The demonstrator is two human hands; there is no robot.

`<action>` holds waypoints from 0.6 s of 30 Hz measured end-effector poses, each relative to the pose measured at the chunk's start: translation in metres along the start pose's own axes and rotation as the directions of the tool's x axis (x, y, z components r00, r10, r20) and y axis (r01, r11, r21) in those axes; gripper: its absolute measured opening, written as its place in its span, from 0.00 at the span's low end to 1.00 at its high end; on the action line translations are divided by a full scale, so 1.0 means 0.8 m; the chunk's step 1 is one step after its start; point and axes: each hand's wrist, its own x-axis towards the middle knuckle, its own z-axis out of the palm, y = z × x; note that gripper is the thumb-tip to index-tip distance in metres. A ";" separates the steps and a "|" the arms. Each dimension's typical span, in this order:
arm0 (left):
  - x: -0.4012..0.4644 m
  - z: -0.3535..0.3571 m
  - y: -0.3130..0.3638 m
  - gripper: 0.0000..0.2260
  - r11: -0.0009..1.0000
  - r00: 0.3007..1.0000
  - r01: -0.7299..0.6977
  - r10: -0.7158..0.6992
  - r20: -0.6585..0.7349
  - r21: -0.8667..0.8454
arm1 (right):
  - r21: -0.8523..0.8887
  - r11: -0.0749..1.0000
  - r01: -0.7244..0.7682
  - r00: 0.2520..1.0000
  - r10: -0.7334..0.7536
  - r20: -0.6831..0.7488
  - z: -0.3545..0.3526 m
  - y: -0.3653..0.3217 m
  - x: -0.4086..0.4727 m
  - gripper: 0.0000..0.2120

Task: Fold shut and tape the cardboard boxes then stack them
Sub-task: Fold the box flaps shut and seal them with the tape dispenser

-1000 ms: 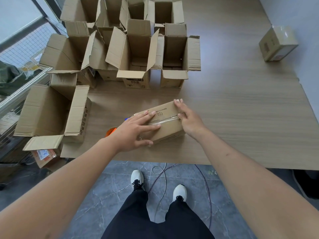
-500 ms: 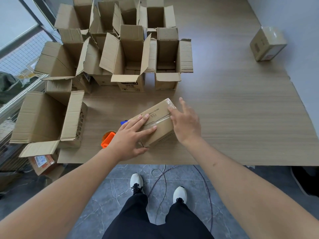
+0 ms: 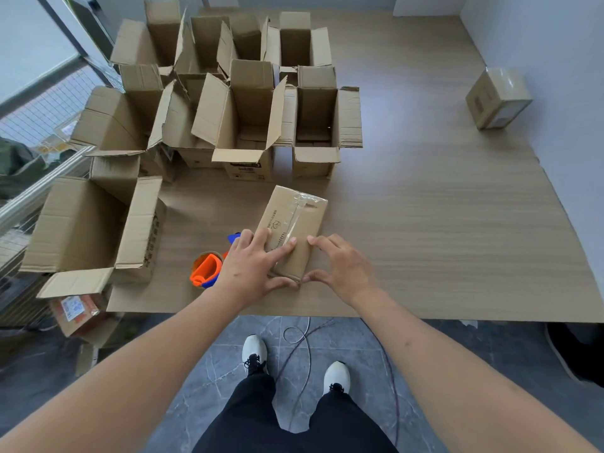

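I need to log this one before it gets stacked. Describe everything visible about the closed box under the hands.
The closed box is small, oblong, plain brown cardboard with faint printed marks on top. Its flaps are folded shut, and a strip of clear tape runs lengthwise over the seam. It lies flat near the table's front edge, angled slightly. The left hand rests on its near end; the right hand touches its near right corner.

Cables (image 3: 305, 346) on grey tiled floor (image 3: 202, 364)
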 end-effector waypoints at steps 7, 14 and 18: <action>0.002 -0.005 -0.008 0.42 0.998 0.993 -0.046 0.050 0.103 -0.040 | -0.070 0.995 0.067 0.998 -0.066 0.009 -0.012 -0.013 0.016 0.30; 0.004 -0.003 -0.010 0.36 0.998 0.995 -0.067 0.069 0.077 -0.021 | -0.056 0.997 0.059 0.997 -0.057 0.053 -0.014 -0.012 0.011 0.31; 0.000 0.008 -0.010 0.36 0.994 0.995 -0.096 0.096 0.004 0.049 | -0.030 0.999 0.029 0.988 -0.024 0.155 -0.018 -0.014 0.008 0.40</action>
